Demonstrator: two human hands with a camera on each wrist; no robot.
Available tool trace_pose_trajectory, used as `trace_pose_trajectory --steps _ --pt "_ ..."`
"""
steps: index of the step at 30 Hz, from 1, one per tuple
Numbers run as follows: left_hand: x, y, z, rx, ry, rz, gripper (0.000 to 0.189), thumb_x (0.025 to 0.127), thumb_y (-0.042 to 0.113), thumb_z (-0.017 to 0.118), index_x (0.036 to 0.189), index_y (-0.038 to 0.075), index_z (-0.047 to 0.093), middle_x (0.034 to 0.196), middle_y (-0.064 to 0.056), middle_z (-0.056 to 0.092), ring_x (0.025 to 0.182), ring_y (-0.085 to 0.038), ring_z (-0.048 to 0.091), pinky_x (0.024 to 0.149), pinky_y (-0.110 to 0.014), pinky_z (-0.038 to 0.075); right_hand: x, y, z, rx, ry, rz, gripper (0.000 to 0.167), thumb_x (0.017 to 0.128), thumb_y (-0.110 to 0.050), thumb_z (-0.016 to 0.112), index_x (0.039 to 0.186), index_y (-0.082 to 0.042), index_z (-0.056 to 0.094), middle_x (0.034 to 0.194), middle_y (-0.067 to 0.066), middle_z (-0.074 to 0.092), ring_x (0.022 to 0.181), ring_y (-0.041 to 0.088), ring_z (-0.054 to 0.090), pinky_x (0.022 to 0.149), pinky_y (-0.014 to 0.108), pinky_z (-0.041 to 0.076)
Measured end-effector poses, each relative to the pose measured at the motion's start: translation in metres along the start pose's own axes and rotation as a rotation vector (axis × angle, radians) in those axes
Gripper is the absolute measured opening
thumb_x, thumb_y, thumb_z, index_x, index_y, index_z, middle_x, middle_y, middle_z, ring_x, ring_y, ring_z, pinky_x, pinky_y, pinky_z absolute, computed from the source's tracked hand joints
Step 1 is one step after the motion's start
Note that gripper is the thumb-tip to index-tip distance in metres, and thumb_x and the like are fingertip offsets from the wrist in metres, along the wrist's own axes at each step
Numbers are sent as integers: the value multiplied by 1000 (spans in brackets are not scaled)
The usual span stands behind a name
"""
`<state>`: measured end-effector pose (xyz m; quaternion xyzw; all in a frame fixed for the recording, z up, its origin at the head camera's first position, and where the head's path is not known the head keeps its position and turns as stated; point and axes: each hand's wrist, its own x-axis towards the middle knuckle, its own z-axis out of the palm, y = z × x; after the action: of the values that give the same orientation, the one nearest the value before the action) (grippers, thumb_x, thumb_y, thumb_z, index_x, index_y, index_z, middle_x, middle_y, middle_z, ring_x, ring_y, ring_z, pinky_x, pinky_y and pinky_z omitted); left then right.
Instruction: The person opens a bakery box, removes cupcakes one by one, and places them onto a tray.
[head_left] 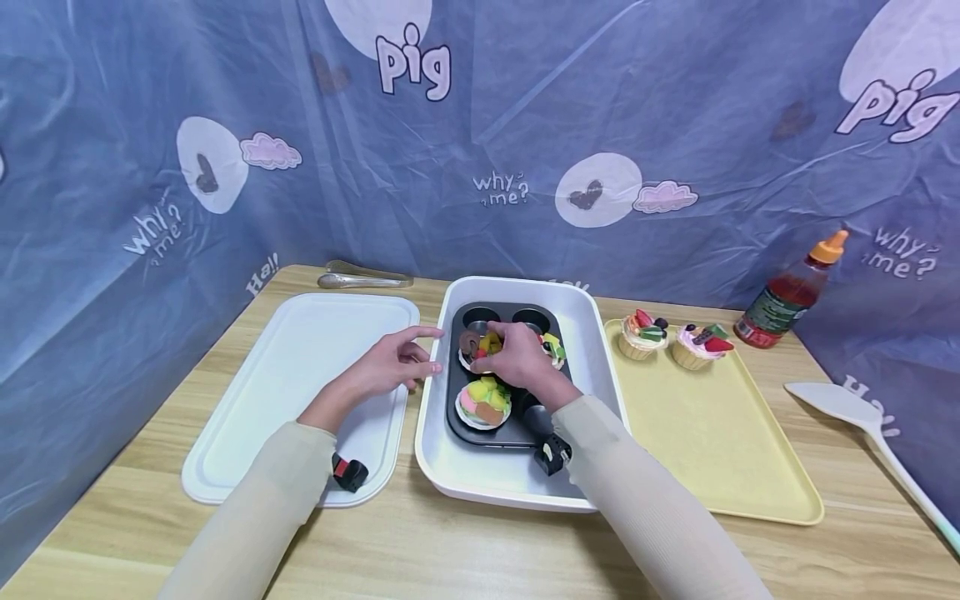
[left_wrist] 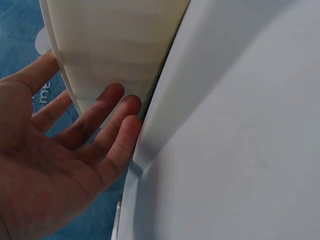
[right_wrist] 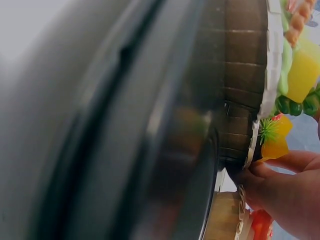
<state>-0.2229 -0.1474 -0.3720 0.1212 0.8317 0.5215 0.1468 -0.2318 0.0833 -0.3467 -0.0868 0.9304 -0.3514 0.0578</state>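
Note:
My right hand pinches a cupcake with brown and yellow toppings, which sits in a cup of the dark muffin tin. In the right wrist view, the fingers are at its paper rim. A cupcake with yellow and pink toppings sits nearer in the tin; another cupcake is partly hidden behind the right hand. The tin lies inside a white bin. Beside the bin's left wall is my left hand, fingers loosely bent and holding nothing; its fingertips are close to the wall.
A white tray lies left, with metal tongs behind it. On the right, two cupcakes stand on a yellow tray. Beyond are a sauce bottle and a white spoon.

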Motion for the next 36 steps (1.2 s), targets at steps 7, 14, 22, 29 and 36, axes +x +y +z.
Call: trace_pose_trajectory --steps 7,14,22,29,36 --pt "-1 0 0 0 -1 4 56 95 20 73 147 19 51 104 -13 69 79 -22 66 69 -32 58 0 -1 -1 8 -13 16 80 78 -24 87 146 -2 51 143 16 59 123 28 58 108 43 48" --pt "0 0 0 5 -5 6 56 95 20 72 147 19 50 106 -14 68 79 -22 66 70 -32 58 0 0 -2 18 -13 17 79 78 -23 87 146 -2 51 142 16 59 121 28 59 106 42 49" --pt "-1 0 0 7 -4 6 57 95 21 72 147 17 50 106 -14 68 78 -21 65 69 -32 57 -1 0 -2 39 -12 16 79 78 -23 87 145 -1 52 142 16 60 118 27 59 105 42 50" --pt "-1 0 -1 10 -8 10 58 95 21 72 148 16 49 106 -15 68 78 -21 66 70 -33 58 -1 0 -2 51 -9 18 79 77 -23 88 145 -1 53 144 15 58 120 27 59 105 41 50" --pt "-1 1 0 14 0 -6 57 95 21 72 147 19 50 106 -14 69 79 -22 66 70 -33 58 -1 -1 -2 59 -11 30 79 77 -22 88 145 -1 53 141 15 60 115 26 60 102 41 51"
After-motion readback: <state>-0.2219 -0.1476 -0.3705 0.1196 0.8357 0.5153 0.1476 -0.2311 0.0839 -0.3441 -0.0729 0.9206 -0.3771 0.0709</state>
